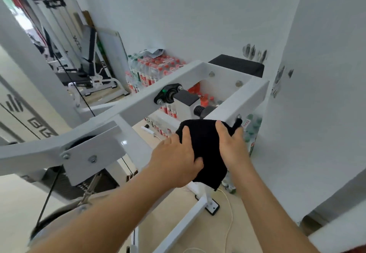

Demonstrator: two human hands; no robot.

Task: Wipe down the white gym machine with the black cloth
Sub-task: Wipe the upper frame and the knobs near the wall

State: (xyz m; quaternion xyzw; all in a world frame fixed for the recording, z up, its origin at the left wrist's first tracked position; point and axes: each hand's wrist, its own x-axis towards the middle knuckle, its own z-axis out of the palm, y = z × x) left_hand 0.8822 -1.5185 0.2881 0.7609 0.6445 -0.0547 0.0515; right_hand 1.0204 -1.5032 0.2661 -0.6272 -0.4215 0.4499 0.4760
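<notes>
The white gym machine [126, 108] fills the middle of the view, its long bars joining into a rectangular frame with bolts and a black bearing. The black cloth [204, 149] is draped over the near end of the right-hand bar of that frame. My left hand [176, 159] holds the cloth's left side, thumb curled under a fold and fingers laid over the top. My right hand [231, 143] grips the cloth's right side against the bar, fingers wrapped over its far edge. The bar's end under the cloth is hidden.
Packs of bottled water [154, 70] are stacked against the white wall behind the frame. A black pad [237, 65] sits at the frame's far end. A white pillar [316, 94] stands close on the right. A white cable [229, 209] lies on the beige floor.
</notes>
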